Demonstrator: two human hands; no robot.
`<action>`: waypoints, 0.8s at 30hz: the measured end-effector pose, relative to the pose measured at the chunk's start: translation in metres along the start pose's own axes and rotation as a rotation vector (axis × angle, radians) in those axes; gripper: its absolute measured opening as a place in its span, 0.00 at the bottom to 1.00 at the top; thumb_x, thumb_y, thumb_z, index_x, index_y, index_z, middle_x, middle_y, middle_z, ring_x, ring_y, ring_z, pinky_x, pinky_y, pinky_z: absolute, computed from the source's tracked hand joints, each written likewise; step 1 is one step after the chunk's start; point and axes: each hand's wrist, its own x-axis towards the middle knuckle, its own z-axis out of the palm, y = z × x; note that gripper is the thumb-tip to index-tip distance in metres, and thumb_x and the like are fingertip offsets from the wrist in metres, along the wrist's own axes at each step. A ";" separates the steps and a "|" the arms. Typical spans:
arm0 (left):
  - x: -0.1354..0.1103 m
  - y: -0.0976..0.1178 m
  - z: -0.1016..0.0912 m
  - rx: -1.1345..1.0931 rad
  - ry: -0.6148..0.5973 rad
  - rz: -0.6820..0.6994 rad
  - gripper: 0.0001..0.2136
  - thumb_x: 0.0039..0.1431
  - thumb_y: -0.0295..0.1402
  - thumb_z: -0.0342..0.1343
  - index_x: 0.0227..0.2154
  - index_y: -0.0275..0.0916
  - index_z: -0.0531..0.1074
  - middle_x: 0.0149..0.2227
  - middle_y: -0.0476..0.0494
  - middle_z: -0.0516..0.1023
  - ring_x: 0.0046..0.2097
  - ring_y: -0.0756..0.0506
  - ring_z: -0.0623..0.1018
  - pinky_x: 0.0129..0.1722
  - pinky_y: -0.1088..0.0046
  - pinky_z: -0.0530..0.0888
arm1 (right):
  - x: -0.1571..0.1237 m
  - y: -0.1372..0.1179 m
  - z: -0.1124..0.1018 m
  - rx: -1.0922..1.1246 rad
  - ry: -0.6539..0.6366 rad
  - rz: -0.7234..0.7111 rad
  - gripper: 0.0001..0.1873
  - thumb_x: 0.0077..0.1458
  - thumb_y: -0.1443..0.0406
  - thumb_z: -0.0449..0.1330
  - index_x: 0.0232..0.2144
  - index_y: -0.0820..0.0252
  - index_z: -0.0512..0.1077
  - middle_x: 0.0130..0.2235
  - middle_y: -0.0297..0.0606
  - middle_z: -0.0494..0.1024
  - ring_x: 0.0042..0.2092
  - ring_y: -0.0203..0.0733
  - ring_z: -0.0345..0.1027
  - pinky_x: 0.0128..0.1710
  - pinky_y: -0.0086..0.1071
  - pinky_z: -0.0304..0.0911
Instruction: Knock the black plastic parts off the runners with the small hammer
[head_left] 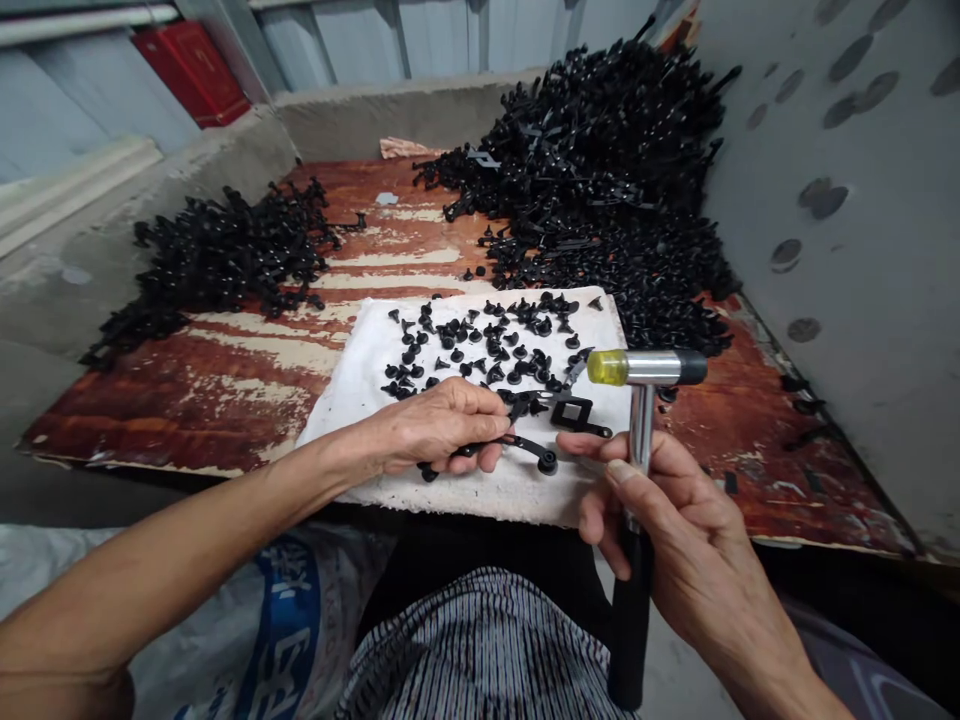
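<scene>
Left of the white cloth (345,380) on the desk (150,410) lies a heap of black plastic parts (217,260). On the cloth, the left hand (442,425) clamps a black plastic strip (517,443) beside scattered small black pieces (480,345). A larger heap (600,170) sits beyond the cloth. Well apart, at the cloth's right edge, the right hand (667,500) clamps an upright hammer (641,420).
</scene>
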 end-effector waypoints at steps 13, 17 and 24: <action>0.001 0.000 0.002 0.007 0.035 -0.017 0.10 0.60 0.33 0.55 0.25 0.35 0.68 0.19 0.52 0.70 0.14 0.58 0.60 0.12 0.83 0.52 | -0.006 0.004 -0.003 0.062 0.055 0.003 0.09 0.58 0.55 0.63 0.33 0.53 0.71 0.22 0.31 0.78 0.17 0.30 0.58 0.13 0.20 0.57; 0.001 0.003 0.005 0.030 0.053 -0.027 0.11 0.61 0.32 0.53 0.24 0.35 0.67 0.18 0.53 0.69 0.14 0.58 0.60 0.12 0.83 0.52 | -0.006 0.006 -0.004 0.040 0.055 0.009 0.10 0.59 0.55 0.62 0.34 0.53 0.71 0.21 0.30 0.77 0.17 0.30 0.58 0.14 0.20 0.57; 0.001 0.004 0.002 0.072 0.049 -0.029 0.11 0.60 0.32 0.54 0.22 0.36 0.66 0.18 0.53 0.68 0.14 0.59 0.59 0.13 0.83 0.51 | -0.006 0.000 -0.007 -0.114 0.018 0.014 0.12 0.61 0.53 0.57 0.38 0.54 0.71 0.20 0.31 0.75 0.17 0.32 0.58 0.13 0.23 0.56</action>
